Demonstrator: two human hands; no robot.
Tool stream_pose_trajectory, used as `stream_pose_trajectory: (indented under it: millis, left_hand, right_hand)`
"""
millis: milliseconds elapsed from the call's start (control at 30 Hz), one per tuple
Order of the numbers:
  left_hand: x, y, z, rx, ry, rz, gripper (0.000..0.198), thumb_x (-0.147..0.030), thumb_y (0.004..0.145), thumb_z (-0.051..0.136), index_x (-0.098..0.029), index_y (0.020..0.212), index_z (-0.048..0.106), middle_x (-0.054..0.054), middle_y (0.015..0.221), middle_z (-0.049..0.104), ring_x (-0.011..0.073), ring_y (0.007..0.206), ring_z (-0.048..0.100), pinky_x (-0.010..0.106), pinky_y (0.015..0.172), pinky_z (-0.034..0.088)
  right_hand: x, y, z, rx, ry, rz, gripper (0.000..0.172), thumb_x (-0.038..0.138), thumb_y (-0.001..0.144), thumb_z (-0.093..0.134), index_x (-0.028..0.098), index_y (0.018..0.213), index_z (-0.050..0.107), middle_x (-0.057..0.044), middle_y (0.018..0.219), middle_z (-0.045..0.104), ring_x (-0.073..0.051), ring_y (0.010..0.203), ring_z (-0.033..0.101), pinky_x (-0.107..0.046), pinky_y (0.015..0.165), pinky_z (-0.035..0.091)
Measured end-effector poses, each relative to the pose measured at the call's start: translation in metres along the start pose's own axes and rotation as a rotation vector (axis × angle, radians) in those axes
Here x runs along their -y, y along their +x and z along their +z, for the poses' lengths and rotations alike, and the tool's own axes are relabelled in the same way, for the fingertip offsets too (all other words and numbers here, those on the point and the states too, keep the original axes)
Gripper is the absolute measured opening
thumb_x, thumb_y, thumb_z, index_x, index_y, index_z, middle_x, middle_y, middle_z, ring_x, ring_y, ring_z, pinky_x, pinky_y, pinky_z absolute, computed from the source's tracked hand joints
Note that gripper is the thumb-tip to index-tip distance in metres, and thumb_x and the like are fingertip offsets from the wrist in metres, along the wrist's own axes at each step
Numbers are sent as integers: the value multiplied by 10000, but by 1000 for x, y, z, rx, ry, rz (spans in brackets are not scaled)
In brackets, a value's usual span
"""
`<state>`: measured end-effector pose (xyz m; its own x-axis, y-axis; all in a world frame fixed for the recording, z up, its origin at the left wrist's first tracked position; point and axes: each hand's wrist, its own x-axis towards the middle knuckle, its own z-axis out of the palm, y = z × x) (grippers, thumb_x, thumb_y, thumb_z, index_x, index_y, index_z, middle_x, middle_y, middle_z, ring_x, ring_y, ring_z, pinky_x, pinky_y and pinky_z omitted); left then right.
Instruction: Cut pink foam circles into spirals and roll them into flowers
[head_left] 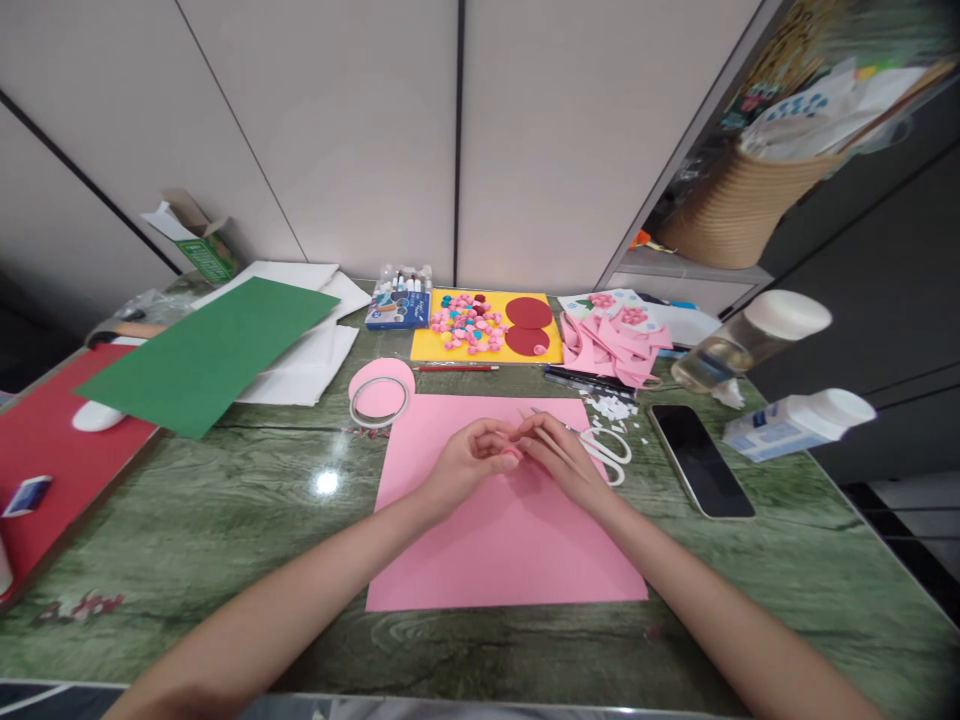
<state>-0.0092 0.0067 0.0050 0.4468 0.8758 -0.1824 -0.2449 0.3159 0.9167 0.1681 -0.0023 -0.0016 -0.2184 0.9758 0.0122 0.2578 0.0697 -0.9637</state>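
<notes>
My left hand [469, 458] and my right hand [564, 455] meet over a pink paper sheet [504, 540] lying on the green marble table [225, 520]. Both have their fingers curled in a pinch around a small pink piece [511, 456] held between them. A thin stick-like tool [541, 418] pokes out from my right fingers. White-handled scissors [609, 450] lie just right of my right hand.
A yellow sheet [431, 345] carries several small pink rolls and two red discs. Pink offcuts [611, 345], a tape ring [379, 400], a paint box [399, 300], green paper [210, 345], a phone [700, 460], and two bottles [754, 340] surround the work area.
</notes>
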Motion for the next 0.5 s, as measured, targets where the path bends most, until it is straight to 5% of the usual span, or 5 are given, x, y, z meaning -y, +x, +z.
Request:
stream_pose_trajectory:
  millis: [233, 500]
  left_hand:
    - [6, 3, -2, -56, 72, 39, 199, -271, 645, 719, -152, 758, 607, 17, 778, 644, 114, 701, 565, 249, 685, 421]
    - [11, 5, -4, -60, 70, 79, 210, -257, 675, 695, -180, 862, 639, 16, 819, 633, 122, 761, 563, 262, 742, 435]
  right_hand:
    - [-4, 0, 1, -5, 19, -10, 103, 297, 834, 495, 227, 904, 524, -5, 850, 594, -167, 826, 570, -299, 774, 424]
    - [-5, -1, 1, -9, 6, -17, 100, 297, 842, 492, 218, 900, 514, -4, 848, 558, -156, 816, 530, -278, 755, 413]
